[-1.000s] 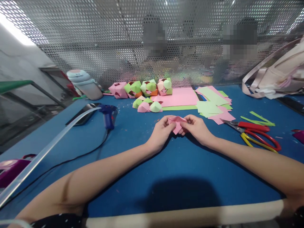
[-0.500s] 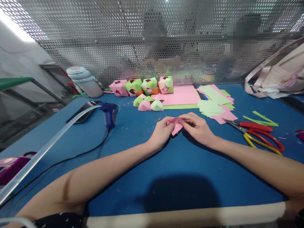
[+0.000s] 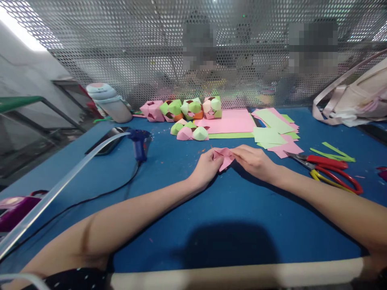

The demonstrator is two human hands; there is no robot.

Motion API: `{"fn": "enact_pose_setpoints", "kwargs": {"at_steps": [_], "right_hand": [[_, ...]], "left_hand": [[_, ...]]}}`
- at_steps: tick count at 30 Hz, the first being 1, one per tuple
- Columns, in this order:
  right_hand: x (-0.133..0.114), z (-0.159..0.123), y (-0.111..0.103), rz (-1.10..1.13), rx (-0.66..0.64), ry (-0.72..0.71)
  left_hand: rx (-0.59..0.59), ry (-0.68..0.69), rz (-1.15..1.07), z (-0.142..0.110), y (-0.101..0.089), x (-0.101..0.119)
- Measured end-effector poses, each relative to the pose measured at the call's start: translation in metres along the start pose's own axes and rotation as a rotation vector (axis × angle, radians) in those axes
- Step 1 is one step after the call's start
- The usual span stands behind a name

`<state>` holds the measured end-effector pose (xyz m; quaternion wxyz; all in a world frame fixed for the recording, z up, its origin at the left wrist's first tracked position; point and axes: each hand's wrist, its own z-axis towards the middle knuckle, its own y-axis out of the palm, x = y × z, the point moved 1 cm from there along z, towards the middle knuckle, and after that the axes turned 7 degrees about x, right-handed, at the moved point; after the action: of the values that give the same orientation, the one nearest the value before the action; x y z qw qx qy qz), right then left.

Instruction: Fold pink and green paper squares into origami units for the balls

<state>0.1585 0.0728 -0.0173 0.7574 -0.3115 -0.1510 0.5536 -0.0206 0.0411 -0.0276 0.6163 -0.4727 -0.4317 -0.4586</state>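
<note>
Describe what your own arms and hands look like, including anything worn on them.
Both the left hand and the right hand are bare, with no glove, ring or watch visible. The forearms are uncovered. Black cloth with small white dots shows by the left upper arm.

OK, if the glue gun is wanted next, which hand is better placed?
Probably the left hand: it's nearer the glue gun, though it holds the folded pink paper, which the right hand could take.
</note>
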Motion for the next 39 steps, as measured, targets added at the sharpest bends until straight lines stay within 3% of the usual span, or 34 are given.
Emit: {"fn": "enact_pose_setpoints", "kwargs": {"at_steps": [4, 10, 16, 20, 24, 29, 39], "right_hand": [[0.001, -0.001, 0.001, -0.025, 0.015, -0.004], [0.0, 0.001, 0.003, 0.035, 0.127, 0.15], [-0.005, 0.005, -0.002, -0.092, -0.078, -0.095], [-0.007, 0.009, -0.007, -0.197, -0.125, -0.109], [-0.004, 0.009, -0.01, -0.168, -0.156, -0.101], [0.0, 0.005, -0.005, -0.064, -0.057, 0.0], [-0.007, 0.003, 0.004, 0.105, 0.171, 0.36]], "left_hand": [[-0.015, -0.002, 0.001, 0.0, 0.0, -0.001], [-0.014, -0.019, 0.001, -0.002, 0.0, 0.005], [0.011, -0.016, 0.002, 0.0, -0.001, 0.006], [-0.032, 0.041, 0.003, 0.0, -0.001, 0.009], [-0.072, 0.053, -0.016, -0.001, 0.0, 0.01], [-0.069, 0.021, -0.009, -0.003, 0.0, 0.009], [-0.051, 0.015, -0.039, -0.003, 0.001, 0.01]]}}
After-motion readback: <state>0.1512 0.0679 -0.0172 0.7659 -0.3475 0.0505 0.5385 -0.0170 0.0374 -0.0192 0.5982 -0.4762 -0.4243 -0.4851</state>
